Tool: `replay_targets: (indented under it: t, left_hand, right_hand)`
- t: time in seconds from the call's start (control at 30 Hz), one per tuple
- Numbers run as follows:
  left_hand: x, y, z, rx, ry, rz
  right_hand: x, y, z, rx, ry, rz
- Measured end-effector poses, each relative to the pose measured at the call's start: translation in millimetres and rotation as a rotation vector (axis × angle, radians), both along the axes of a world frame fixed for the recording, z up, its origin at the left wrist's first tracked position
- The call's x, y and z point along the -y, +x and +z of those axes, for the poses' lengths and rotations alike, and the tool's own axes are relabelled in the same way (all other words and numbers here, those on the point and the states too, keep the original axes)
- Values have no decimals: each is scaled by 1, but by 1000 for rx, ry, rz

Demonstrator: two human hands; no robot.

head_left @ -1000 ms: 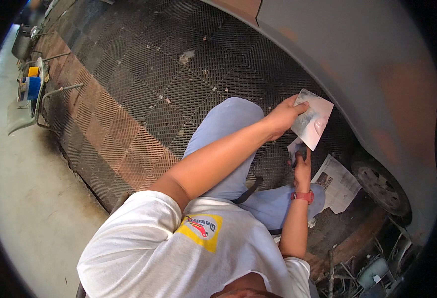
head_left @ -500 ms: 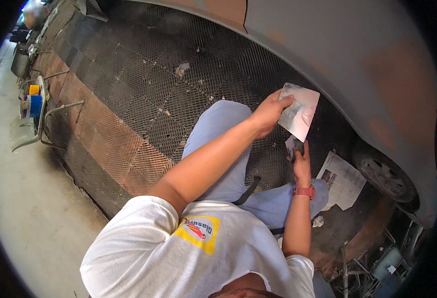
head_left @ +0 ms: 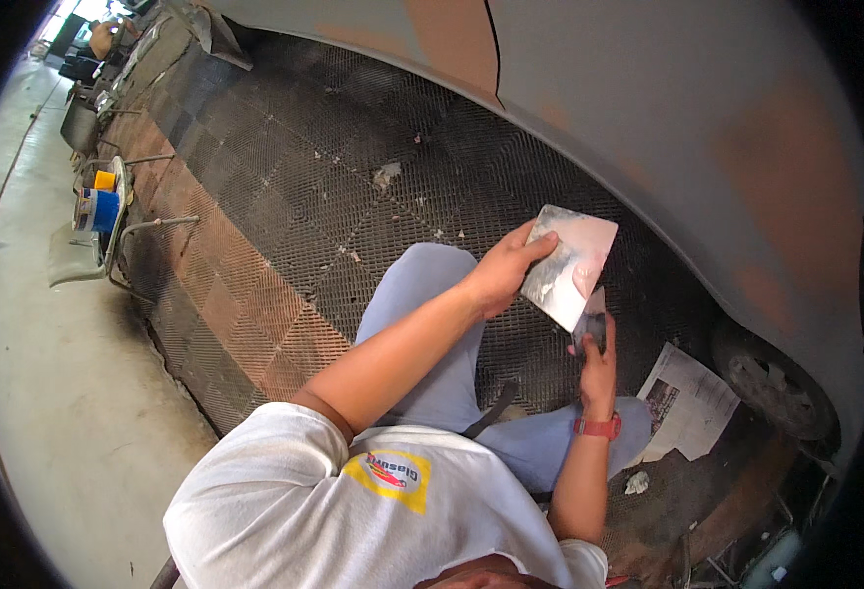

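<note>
The head view shows my left hand (head_left: pixel 503 270) gripping a thin, light board (head_left: pixel 562 294), with my thumb on top at the edge nearest me. The board is out past my fingers, to their right, a bit tilted. A lump of pink paste (head_left: pixel 583 280) sits on it, near the edge away from that hand. There are grey smears close to my thumb.

My right hand (head_left: pixel 597 371) is lower down, holding a small flat tool (head_left: pixel 590 322) between thumb and fingers. The tool points up, right by the low corner of the board and near the paste. I can't tell if it touches the board. So the board is above this hand and a little to its left.

I have a red watch (head_left: pixel 599 427) on my right wrist. My legs (head_left: pixel 417 304) are bent under my arms. Newspaper (head_left: pixel 692 402) lies to the right, near a wheel (head_left: pixel 771 388). The big grey car (head_left: pixel 648 118) has orange-brown patches. The floor (head_left: pixel 295 216) is dark with a reddish stripe. Far left, a blue and white tub (head_left: pixel 98 210) sits on a chair (head_left: pixel 77 257).
</note>
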State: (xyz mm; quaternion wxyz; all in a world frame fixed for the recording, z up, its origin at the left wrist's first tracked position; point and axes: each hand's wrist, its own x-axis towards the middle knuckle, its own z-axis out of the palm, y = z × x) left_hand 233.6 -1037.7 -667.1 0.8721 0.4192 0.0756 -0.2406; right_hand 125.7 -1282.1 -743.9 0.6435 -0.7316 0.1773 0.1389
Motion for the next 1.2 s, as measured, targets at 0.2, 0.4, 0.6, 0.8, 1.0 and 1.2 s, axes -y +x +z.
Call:
replay_targets:
  t: [0.2, 0.4, 0.6, 0.8, 1.0, 1.2]
  left_hand:
    - [0, 0, -18, -31, -57, -62]
    - [4, 5, -19, -66, -88, -97]
    - [10, -12, 22, -195, -130, 189]
    - [-80, -44, 86, -348, -23, 875]
    - [-198, -90, 224, -277, 373, 1152]
    - [-218, -100, 298, -395, 585, 1332]
  right_hand:
    - [-6, -22, -2, 33, 23, 21]
    - [-11, -14, -10, -16, -22, 18]
    - [-18, -6, 3, -110, -94, 5]
    - [-77, 68, 187, -171, -186, 317]
    - [-259, 132, 430, 740, -856, 1281]
    - [-362, 182, 492, 1008, -868, 1731]
